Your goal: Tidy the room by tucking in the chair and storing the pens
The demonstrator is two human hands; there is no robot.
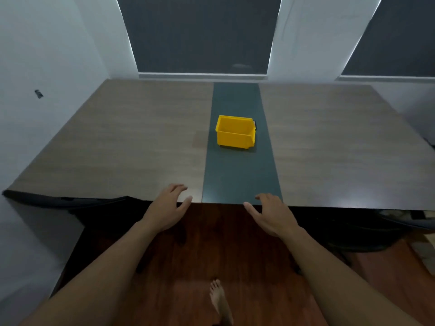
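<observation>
At the near table edge, the left hand (168, 207) and right hand (273, 214) hovered with fingers spread, palms down, holding nothing. Beyond and between them, a yellow plastic open-topped bin (235, 132) sat on the dark grey centre strip (237, 175) of the wood-grain table (117, 142). Dark chair backs (70, 202) showed below the edge, outside the left hand.

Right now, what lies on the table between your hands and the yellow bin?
Nothing: in the head view the dark centre strip runs bare from the left hand and right hand at the table's near edge up to the yellow bin.
</observation>
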